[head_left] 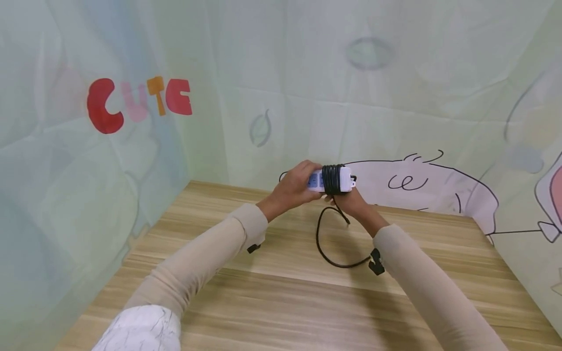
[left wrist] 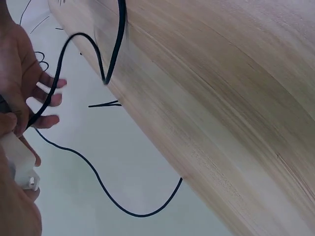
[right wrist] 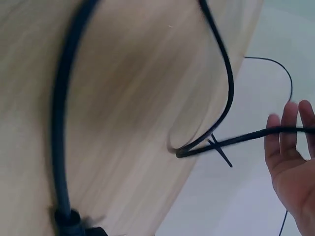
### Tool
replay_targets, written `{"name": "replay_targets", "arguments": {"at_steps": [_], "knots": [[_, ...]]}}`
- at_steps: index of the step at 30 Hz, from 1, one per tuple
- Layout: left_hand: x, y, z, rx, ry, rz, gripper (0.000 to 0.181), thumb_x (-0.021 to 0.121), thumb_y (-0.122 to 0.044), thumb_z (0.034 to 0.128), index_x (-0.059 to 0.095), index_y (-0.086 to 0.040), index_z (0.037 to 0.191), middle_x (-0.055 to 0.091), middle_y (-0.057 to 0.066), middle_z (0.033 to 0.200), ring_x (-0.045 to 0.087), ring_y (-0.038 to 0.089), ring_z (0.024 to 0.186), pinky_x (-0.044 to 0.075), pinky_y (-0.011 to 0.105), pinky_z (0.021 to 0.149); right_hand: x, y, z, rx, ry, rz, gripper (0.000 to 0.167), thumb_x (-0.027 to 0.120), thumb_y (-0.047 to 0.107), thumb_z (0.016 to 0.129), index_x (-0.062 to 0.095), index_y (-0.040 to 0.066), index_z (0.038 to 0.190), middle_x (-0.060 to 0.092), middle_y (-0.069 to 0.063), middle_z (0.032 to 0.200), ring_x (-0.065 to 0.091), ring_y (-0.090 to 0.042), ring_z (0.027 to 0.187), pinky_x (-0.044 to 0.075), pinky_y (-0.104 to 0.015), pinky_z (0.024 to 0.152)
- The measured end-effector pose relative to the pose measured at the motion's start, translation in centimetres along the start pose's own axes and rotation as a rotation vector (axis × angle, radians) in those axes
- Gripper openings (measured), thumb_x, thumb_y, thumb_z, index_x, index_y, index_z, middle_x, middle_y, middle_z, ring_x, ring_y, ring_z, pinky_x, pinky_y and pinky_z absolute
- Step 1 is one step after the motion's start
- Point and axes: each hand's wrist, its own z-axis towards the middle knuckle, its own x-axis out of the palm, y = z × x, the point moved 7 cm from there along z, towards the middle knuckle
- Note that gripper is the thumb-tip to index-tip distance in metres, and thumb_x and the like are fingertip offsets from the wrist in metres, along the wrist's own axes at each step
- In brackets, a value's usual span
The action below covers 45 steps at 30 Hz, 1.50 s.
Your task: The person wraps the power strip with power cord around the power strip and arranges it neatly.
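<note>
A white power strip with blue socket faces is held above the table, a black cord wound round its middle in several turns. My left hand grips the strip's left end. Behind and below the other end is my right hand, partly hidden by the strip. In the right wrist view the right hand has its fingers straight, and the cord runs across them; the thumb is out of frame. The loose cord loops down to a black plug-like end near the right cuff.
Beneath the hands lies a wood-grain table. Printed cloth walls stand round it on the left, back and right; the left one bears red lettering. Black lines on the back wall are printed drawings, not cord.
</note>
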Motion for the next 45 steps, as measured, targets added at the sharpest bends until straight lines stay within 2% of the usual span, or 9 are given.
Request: {"name": "replay_targets", "arguments": {"at_steps": [5, 15, 18, 22, 26, 28, 35, 39, 45], "knots": [[0.4, 0.3, 0.1, -0.05, 0.009, -0.004, 0.063, 0.1, -0.009, 0.0829, 0.068, 0.006, 0.135, 0.074, 0.022, 0.13, 0.072, 0.032, 0.113, 0.064, 0.044, 0.1, 1.3, -0.4, -0.2, 0.013, 0.037, 0.084, 0.027, 0.042, 0.004, 0.119, 0.064, -0.012, 0.12, 0.071, -0.017, 0.099, 0.062, -0.009, 0.072, 0.055, -0.025, 0.062], [0.4, 0.8, 0.6, -0.149, 0.005, -0.017, 0.059, 0.096, -0.002, 0.0844, 0.066, 0.006, 0.134, 0.072, 0.023, 0.133, 0.071, 0.033, 0.114, 0.063, 0.046, 0.102, 2.4, 0.0, -0.1, -0.095, 0.035, -0.086, 0.019, 0.049, -0.002, 0.114, 0.064, -0.012, 0.115, 0.071, -0.03, 0.098, 0.065, -0.02, 0.084, 0.053, -0.031, 0.076], [0.2, 0.8, 0.9, -0.175, -0.014, -0.029, 0.057, 0.096, -0.002, 0.0845, 0.066, 0.005, 0.133, 0.072, 0.022, 0.132, 0.071, 0.033, 0.111, 0.063, 0.046, 0.1, 3.1, -1.8, 0.6, -0.108, 0.068, -0.203, 0.032, 0.045, 0.019, 0.121, 0.068, -0.003, 0.117, 0.074, -0.016, 0.096, 0.069, -0.025, 0.09, 0.055, -0.04, 0.084], [-0.1, 0.9, 1.2, -0.186, -0.015, -0.019, 0.054, 0.095, -0.002, 0.0851, 0.066, 0.004, 0.13, 0.072, 0.021, 0.128, 0.071, 0.032, 0.109, 0.063, 0.046, 0.099, 3.8, -8.9, 3.8, -0.212, 0.054, -0.285, 0.044, 0.04, 0.05, 0.121, 0.068, 0.015, 0.116, 0.068, 0.001, 0.089, 0.064, -0.016, 0.082, 0.053, -0.037, 0.076], [-0.1, 1.4, 1.2, -0.2, 0.009, 0.013, 0.053, 0.095, -0.004, 0.0844, 0.065, 0.003, 0.128, 0.072, 0.02, 0.126, 0.071, 0.032, 0.109, 0.063, 0.046, 0.099, 4.1, -13.3, 5.8, -0.254, 0.065, -0.377, 0.05, 0.039, 0.056, 0.12, 0.07, 0.017, 0.126, 0.07, 0.0, 0.098, 0.065, -0.017, 0.088, 0.055, -0.041, 0.08], [0.0, 1.7, 1.0, -0.204, 0.024, 0.033, 0.053, 0.095, -0.002, 0.0829, 0.065, 0.003, 0.127, 0.071, 0.02, 0.124, 0.07, 0.032, 0.108, 0.063, 0.046, 0.098, 4.2, -12.8, 5.4, -0.259, 0.073, -0.42, 0.048, 0.041, 0.05, 0.121, 0.071, 0.013, 0.129, 0.072, -0.004, 0.104, 0.065, -0.021, 0.092, 0.055, -0.043, 0.082], [0.2, 2.1, 0.7, -0.216, 0.081, 0.164, 0.048, 0.092, 0.0, 0.0848, 0.066, 0.004, 0.125, 0.072, 0.02, 0.118, 0.069, 0.031, 0.103, 0.064, 0.044, 0.093, 3.7, -2.8, 0.2, -0.248, 0.133, -0.441, 0.043, 0.045, 0.035, 0.123, 0.07, -0.001, 0.121, 0.07, -0.012, 0.099, 0.064, -0.027, 0.088, 0.056, -0.049, 0.082], [0.3, 2.3, 0.3, -0.261, 0.106, 0.211, 0.048, 0.091, 0.002, 0.084, 0.066, 0.003, 0.125, 0.073, 0.018, 0.117, 0.069, 0.03, 0.101, 0.065, 0.044, 0.089, 3.9, -3.0, 0.4, -0.295, 0.145, -0.45, 0.051, 0.039, 0.047, 0.123, 0.068, 0.006, 0.111, 0.057, -0.001, 0.084, 0.053, -0.019, 0.076, 0.048, -0.04, 0.072], [0.8, 2.5, 0.1, -0.283, 0.138, 0.275, 0.048, 0.092, 0.001, 0.0853, 0.065, 0.002, 0.126, 0.073, 0.017, 0.119, 0.07, 0.03, 0.101, 0.065, 0.044, 0.087, 3.6, 0.2, -1.2, -0.346, 0.13, -0.556, 0.036, 0.049, 0.027, 0.121, 0.072, 0.003, 0.107, 0.066, -0.006, 0.085, 0.057, -0.02, 0.076, 0.053, -0.043, 0.073]]}}
